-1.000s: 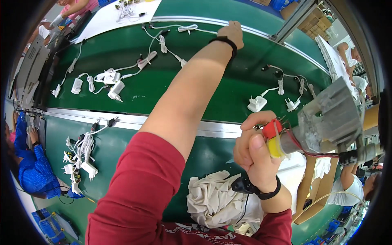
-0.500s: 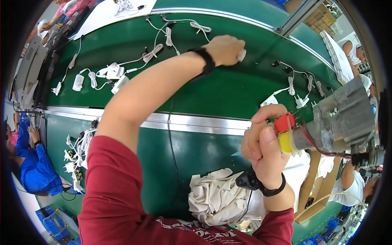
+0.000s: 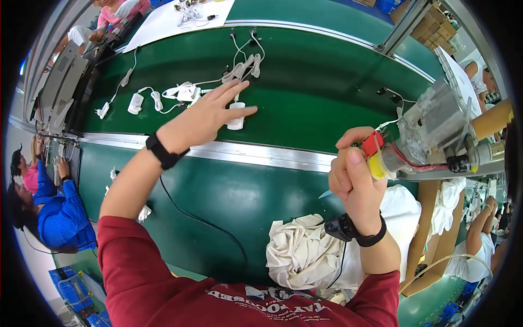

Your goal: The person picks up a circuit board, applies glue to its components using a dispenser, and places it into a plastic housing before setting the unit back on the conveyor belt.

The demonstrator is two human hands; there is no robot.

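My left hand (image 3: 210, 113) is stretched out over the green belt, fingers spread. Just under its thumb and fingertips lies a white power adapter (image 3: 235, 121); I cannot tell whether they touch it. Beyond that hand a bundle of coiled grey-white cables (image 3: 245, 66) rests on the belt. More white adapters (image 3: 188, 92) with cords lie to its left. My right hand (image 3: 357, 169) is closed round the end of a grey cylindrical tool (image 3: 430, 117), with a red switch (image 3: 372, 144), a yellow band and thin red wires. The tool's working end is not clearly seen.
A metal rail (image 3: 283, 156) separates the belt from the near green table (image 3: 272, 191). On the table lie crumpled off-white cloth (image 3: 305, 253) and a black cable (image 3: 204, 222). A cardboard box (image 3: 427, 240) stands at right. Co-workers sit left and right, one in a blue shirt (image 3: 62, 210).
My left hand has come back from the far middle of the belt to the near left and its fingers have spread. The right hand keeps its hold on the tool. The view has shifted.
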